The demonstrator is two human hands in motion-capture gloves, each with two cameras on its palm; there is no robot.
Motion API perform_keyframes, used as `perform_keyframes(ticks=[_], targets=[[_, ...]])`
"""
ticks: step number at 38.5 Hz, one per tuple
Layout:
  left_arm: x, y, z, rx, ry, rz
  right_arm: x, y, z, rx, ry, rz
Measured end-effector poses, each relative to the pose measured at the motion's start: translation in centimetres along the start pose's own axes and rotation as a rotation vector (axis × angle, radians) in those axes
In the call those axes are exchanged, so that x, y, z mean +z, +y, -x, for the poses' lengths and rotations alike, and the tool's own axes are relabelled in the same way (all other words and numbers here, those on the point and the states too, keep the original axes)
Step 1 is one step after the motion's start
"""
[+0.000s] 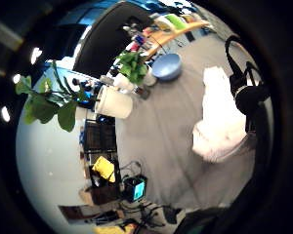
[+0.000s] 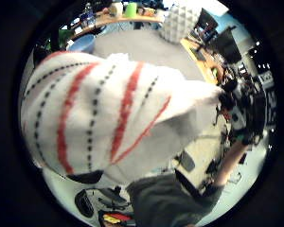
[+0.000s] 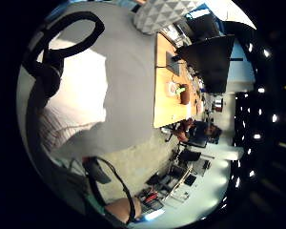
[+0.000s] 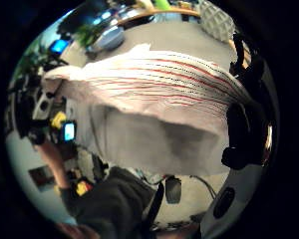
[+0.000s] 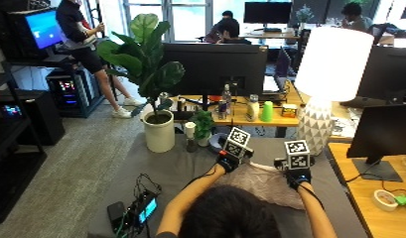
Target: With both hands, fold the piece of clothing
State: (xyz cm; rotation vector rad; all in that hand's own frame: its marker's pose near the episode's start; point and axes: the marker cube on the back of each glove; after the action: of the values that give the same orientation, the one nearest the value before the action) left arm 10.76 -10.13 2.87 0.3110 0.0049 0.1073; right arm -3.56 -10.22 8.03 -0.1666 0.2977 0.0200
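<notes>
A white garment [image 5: 263, 181] with red stripes and dotted black lines lies bunched on the grey table [image 5: 179, 168] in front of the person. My left hand [image 5: 228, 160] holds its far left edge, and the striped cloth [image 2: 104, 113] fills the left thumb side view. My right hand [image 5: 297, 176] grips the far right edge; its fingers [image 4: 239, 134] curl beside the spread cloth [image 4: 159, 94]. The little finger side views show the plain white part [image 1: 219, 122] [image 3: 81, 95] hanging toward the table.
A blue bowl [image 5: 219, 142], a small plant [image 5: 202, 124] and a large potted plant [image 5: 158, 130] stand at the table's far edge. A white lamp [image 5: 321, 79] is at far right. A device with cables [image 5: 138, 208] lies at near left.
</notes>
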Motion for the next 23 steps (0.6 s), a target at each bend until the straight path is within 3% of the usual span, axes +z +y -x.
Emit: perform_keyframes(ticks=[4, 8, 14, 19, 23], targets=[[-1.2, -2.1, 0.3, -0.101, -0.084, -0.086, 1.4, -5.1, -0.1, 0.081, 0.006, -0.055], [-2.3, -2.0, 0.5, -0.147, -0.127, -0.152, 1.8, -6.4, 0.0, 0.131, -0.018, -0.117], [-2.2, -2.3, 2.0, -0.152, -0.118, -0.235, 0.3, -3.2, 0.4, 0.140, -0.036, -0.161], [-0.1, -3.8, 7.1, -0.248, -0.176, -0.184, 2.5, -4.1, 0.5, 0.049, -0.087, -0.183], [-1.9, -3.2, 12.4, -0.333, -0.167, -0.189, 4.9, -5.3, -1.0, 0.084, -0.054, -0.151]])
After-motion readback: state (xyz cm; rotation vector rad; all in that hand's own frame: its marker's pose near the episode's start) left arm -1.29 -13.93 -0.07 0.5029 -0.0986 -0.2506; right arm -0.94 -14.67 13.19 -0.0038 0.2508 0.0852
